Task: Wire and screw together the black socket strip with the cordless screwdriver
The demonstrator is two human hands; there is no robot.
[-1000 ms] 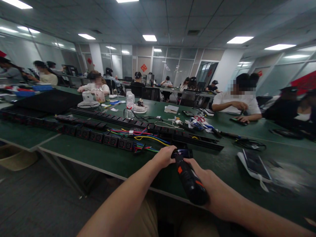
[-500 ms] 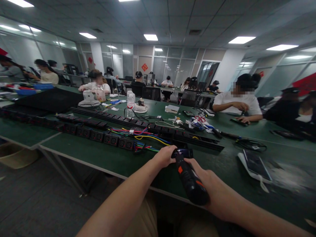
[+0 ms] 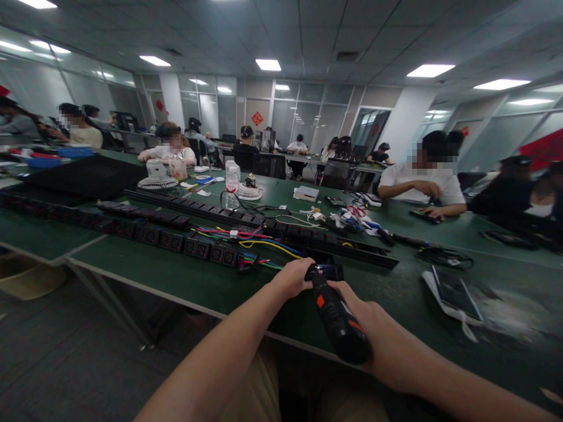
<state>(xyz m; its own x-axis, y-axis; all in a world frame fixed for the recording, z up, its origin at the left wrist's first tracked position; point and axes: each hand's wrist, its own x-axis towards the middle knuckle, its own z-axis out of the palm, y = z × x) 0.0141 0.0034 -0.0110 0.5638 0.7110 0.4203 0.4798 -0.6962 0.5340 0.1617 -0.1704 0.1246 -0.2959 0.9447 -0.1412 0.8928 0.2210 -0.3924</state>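
Note:
My right hand (image 3: 372, 328) is wrapped round a black cordless screwdriver (image 3: 338, 325) with orange marks, tilted with its rear end toward me. My left hand (image 3: 294, 278) is closed on a small dark part (image 3: 333, 271) at the front of the screwdriver. The tool's tip and most of that part are hidden. Green, blue and red wires (image 3: 268, 265) run from beside my left hand to a black power strip (image 3: 193, 247) with a row of sockets. Behind it lies another long black strip (image 3: 241, 218), with yellow and red wires (image 3: 264, 243) along it.
The green table (image 3: 185, 287) also bears a tablet-like device (image 3: 455, 293) on the right, a black cable coil (image 3: 448, 258), a bottle (image 3: 232, 181) and a small white fan (image 3: 157, 176). Across the table a person in a white shirt (image 3: 422, 181) handles a dark item.
The view has shifted very slightly. Both hands and the screwdriver keep nearly the same place and grip.

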